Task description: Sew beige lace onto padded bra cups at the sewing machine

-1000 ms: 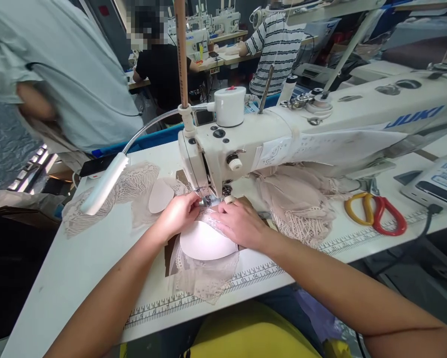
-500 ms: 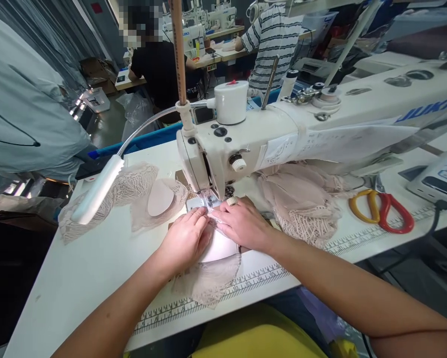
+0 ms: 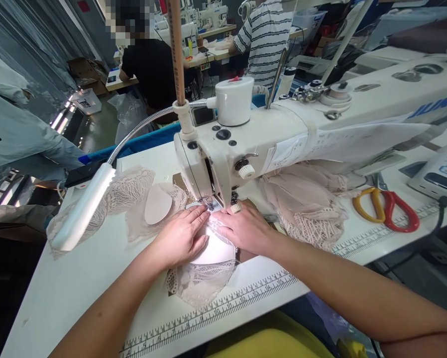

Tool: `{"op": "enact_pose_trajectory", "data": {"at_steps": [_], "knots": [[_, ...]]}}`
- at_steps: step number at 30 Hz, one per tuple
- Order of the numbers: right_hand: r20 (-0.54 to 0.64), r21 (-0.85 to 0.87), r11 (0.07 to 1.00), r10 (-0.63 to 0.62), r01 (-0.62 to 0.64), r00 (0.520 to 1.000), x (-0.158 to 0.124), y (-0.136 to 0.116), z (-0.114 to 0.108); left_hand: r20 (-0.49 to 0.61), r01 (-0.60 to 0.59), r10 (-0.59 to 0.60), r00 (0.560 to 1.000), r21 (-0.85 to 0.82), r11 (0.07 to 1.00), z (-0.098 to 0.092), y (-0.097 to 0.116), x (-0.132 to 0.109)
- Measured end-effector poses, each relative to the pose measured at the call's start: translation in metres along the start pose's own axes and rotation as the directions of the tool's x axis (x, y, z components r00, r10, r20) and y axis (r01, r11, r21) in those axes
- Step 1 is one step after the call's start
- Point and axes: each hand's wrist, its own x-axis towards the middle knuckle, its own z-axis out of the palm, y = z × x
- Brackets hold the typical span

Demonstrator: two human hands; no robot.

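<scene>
My left hand [image 3: 180, 236] lies flat, fingers stretched, on a white foam cup [image 3: 216, 251] with beige lace [image 3: 197, 283] under it, just in front of the needle [image 3: 209, 201] of a white sewing machine [image 3: 268, 134]. My right hand [image 3: 246, 228] presses the same piece from the right, fingers together and pointing toward the needle, a ring or thimble on one finger. The cup's far edge sits at the presser foot.
More lace pieces and a second foam cup [image 3: 158, 204] lie left of the machine, under a gooseneck lamp [image 3: 83, 206]. A heap of beige fabric [image 3: 305, 199] and red-yellow scissors [image 3: 386, 211] lie right. Other people sit at machines behind; a grey-clothed person stands left.
My left hand has slid forward and flattened over the cup, which has turned slightly under the needle. The grey-clothed person has moved off to the left.
</scene>
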Motion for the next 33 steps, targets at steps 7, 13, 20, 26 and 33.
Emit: {"op": "enact_pose_trajectory", "data": {"at_steps": [7,13,20,26,33], "knots": [[0.0,-0.002,0.999,0.044,-0.044,0.999,0.001,-0.003,-0.002,0.093,-0.073,0.073,0.993,0.003,0.997,-0.012,-0.014,0.006],[-0.014,0.01,0.999,0.033,-0.032,0.999,-0.002,0.002,-0.001,0.031,-0.087,0.084,0.996,0.105,0.991,-0.022,-0.007,0.003],[-0.131,0.032,0.999,-0.039,0.043,0.991,-0.005,0.009,0.006,-0.127,-0.102,0.103,0.986,0.017,0.995,-0.005,0.011,-0.005],[-0.126,0.098,0.982,-0.147,0.16,0.981,-0.005,0.007,0.004,-0.163,-0.107,0.105,0.981,-0.002,0.994,0.004,0.01,-0.005],[-0.113,0.089,0.984,-0.144,0.155,0.983,-0.007,0.008,0.006,-0.157,-0.082,0.071,0.985,-0.066,0.994,0.003,0.01,-0.006]]}}
